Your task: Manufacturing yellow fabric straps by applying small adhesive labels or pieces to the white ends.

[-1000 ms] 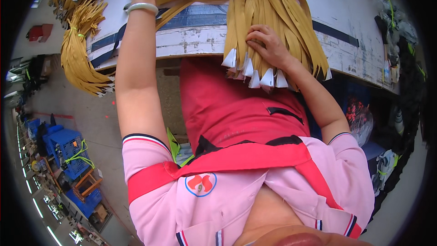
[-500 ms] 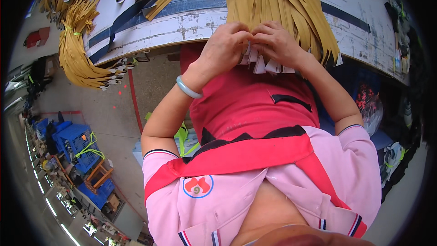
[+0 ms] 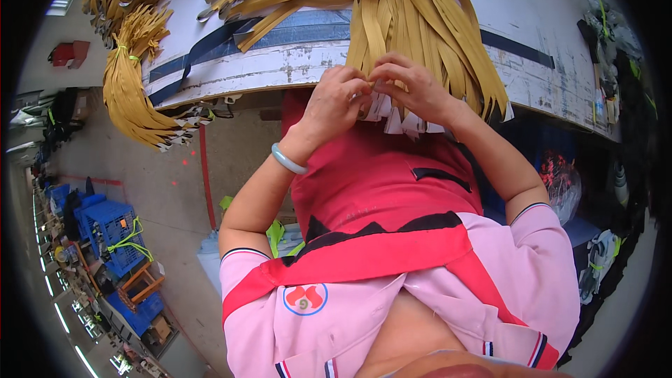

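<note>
grip: the left hand (image 3: 336, 101) and the right hand (image 3: 413, 91) meet, fingers bent, at the lower left of the straps (image 3: 423, 24). the fingertips are drawn close together; whether either pair is clamped on a strap cannot be told, since the knuckles cover the contact.

near: the apron (image 3: 378, 161) lies just below the hands, and a bangle (image 3: 288, 159) rings the left wrist. white tips (image 3: 395, 124) hang from the straps beside the right hand, over the table's front edge.

handling, as judged: the step appears to be fine finger work at one strap end. it is best done with one hand steadying the strap near its tip while the other works, pinching lightly so that the flat strap does not twist. neighbouring tips crowd close and could be caught too; parting one from the rest before pinching should help.

beyond: the straps lie across the table (image 3: 280, 66), some fanning to the left, above a loose dark band (image 3: 222, 40).

far: a tied bundle (image 3: 133, 101) droops over the table's left end; past it, on the floor side, stands a blue crate (image 3: 115, 227).
</note>
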A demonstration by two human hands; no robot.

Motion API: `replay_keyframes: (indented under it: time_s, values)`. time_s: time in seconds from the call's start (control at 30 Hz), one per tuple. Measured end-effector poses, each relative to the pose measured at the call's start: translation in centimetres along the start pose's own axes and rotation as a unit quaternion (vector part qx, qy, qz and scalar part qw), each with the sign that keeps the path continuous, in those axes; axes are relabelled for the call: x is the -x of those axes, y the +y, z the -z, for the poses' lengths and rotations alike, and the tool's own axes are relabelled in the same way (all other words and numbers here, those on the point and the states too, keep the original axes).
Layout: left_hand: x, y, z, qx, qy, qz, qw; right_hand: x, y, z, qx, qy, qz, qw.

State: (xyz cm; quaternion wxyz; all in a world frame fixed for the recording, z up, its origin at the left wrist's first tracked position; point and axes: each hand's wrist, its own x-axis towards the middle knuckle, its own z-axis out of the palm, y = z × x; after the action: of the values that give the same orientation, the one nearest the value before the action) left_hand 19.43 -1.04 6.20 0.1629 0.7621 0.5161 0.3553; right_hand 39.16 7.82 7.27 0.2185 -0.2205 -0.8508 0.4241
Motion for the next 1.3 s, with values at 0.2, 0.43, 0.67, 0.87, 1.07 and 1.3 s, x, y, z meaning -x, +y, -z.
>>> replay_keyframes:
  time_s: [0.2, 0.43, 0.67, 0.87, 1.07, 1.3]
  values:
    - [-0.9, 0.2, 2.3, 0.018, -0.004, 0.033, 0.999, -2.5, -0.5, 0.7, 0.028, -0.043, 0.046, 0.998]
    - [-0.2, -0.6, 2.3, 0.086, -0.037, 0.076, 0.993, -3.4, -1.0, 0.0, -0.017, -0.060, 0.003, 0.998]
    - [-0.4, -1.9, 2.7, 0.522, 0.065, 0.210, 0.824, -3.4, -0.6, 1.0, -0.197, -0.029, -0.071, 0.977]
    - [-1.3, -1.2, 2.4, 0.547, 0.075, 0.103, 0.827, -4.0, -0.5, 0.9, -0.289, 0.008, -0.058, 0.956]
    - [-1.6, -1.9, 1.5, 0.572, 0.112, 0.189, 0.790, -4.2, -0.4, 1.3, -0.340, -0.011, -0.117, 0.933]
    - [-1.7, -2.3, 0.9, 0.569, 0.054, 0.180, 0.800, -3.9, 0.3, 0.8, -0.344, 0.005, -0.146, 0.928]
